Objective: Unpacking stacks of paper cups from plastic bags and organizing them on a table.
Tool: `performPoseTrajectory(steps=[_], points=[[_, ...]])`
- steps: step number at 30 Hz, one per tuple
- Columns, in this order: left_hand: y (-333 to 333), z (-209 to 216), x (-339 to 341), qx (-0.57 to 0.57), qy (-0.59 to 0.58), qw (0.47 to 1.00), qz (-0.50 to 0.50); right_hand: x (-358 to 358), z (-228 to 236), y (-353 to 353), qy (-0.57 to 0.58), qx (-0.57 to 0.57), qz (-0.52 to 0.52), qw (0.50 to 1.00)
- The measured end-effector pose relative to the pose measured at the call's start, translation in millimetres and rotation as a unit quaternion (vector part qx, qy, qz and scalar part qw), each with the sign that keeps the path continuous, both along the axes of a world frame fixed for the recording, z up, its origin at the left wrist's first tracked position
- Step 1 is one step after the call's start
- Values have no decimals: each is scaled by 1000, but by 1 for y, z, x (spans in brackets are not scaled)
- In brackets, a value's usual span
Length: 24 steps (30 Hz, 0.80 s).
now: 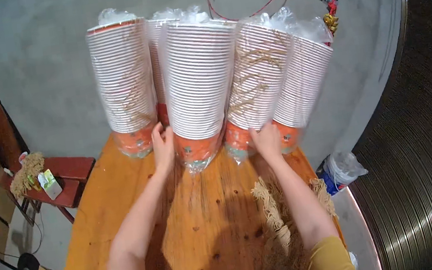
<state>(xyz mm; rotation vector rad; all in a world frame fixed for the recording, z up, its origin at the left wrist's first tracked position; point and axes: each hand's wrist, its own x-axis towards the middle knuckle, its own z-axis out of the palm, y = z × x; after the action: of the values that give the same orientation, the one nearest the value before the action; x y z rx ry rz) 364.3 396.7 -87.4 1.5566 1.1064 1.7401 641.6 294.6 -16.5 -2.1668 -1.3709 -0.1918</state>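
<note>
Tall stacks of paper bowls in clear plastic sleeves stand at the far side of the wooden table [205, 215]. They have white rims and orange lower ends. My left hand [163, 147] is between the left stack [123, 82] and the middle stack [199, 79], fingers apart, by the middle one's orange base. Against the base of the right-of-middle stack [256, 73] rests my right hand [266, 140], its thumb and fingers spread. The rightmost stack [303, 80] leans outward beside it. Another stack [156, 60] is mostly hidden behind the middle one.
Bundles of tan cord [270, 213] lie near my right forearm. A dark red bench [73, 170] on the left bears more cord and a small carton [50, 185]. Right of the table are a plastic-covered bucket [341, 169] and a ribbed metal shutter [415, 161]. A grey wall [49, 65] rises behind.
</note>
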Motion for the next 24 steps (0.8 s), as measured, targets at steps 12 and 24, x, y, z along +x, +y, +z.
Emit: performPoseTrajectory(steps=[12,24], points=[[93,44,-54,-9,-76,938,-338,-128,1,94,556,25,341,758],[-2,44,-69,24,-64,967,-246,-109,-12,21,547,-26,304,780]])
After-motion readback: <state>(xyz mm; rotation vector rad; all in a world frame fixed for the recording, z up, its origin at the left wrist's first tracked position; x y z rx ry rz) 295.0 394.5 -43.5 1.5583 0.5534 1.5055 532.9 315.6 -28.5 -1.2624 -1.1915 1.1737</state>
